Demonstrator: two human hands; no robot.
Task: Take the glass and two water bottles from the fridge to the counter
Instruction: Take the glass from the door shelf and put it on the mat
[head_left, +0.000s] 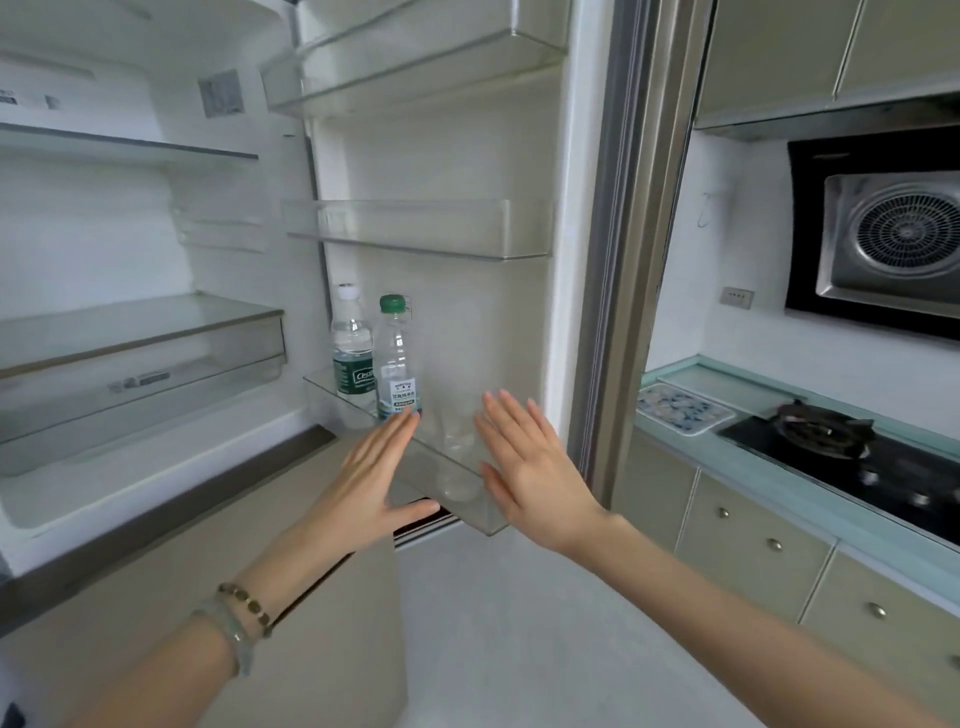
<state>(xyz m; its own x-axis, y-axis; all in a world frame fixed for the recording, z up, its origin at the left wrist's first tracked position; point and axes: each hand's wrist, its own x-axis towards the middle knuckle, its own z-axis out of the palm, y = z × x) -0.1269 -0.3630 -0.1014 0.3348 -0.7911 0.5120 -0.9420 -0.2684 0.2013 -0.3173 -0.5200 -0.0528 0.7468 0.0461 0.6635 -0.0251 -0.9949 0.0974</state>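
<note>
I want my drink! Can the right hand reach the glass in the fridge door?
Probably yes: the right hand hovers open just beside the glass, nothing stands between them, and the door shelf is open on top.

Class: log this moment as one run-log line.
reach; left hand open; right hand open; glass between hands, ungripped; both bottles in door bin

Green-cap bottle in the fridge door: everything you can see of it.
The green-cap bottle is clear plastic with a green screw cap and a white label with blue print low on its body. It stands upright in the lowest visible door bin, just right of the white-cap bottle; whether they touch cannot be told. The open left hand has its fingertips at the bottle's base; contact is unclear.
</note>
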